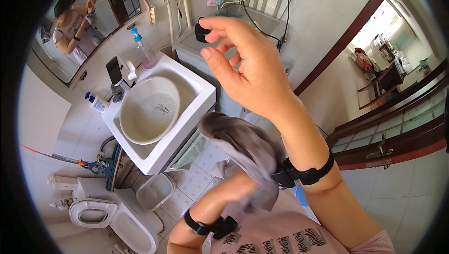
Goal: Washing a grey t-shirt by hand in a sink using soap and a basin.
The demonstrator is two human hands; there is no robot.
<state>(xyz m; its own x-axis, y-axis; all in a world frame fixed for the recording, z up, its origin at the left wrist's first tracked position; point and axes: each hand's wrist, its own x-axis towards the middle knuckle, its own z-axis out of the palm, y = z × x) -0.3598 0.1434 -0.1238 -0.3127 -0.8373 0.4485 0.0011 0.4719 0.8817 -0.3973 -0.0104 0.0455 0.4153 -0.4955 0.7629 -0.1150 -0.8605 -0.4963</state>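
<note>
My right hand (252,62) is raised in front of me, fingers loosely curved and apart, holding nothing. Its skin looks wet. My left hand (245,186) grips a grey-brown towel (238,141) by my right forearm, just below the wrist. The cloth hangs in folds and is smeared by motion; it hides most of the left fingers. Black bands with small boxes sit on both forearms. Left of my hands, a white basin (150,113) with water in it stands in the white sink (199,90).
On the sink's edge stand a clear pump bottle (146,52) with a blue top, a white bottle (98,103) and a dark upright device (115,72). A toilet (131,228) and a white bin (156,191) are lower left. A washing machine (187,43) stands behind; a door (397,151) is right.
</note>
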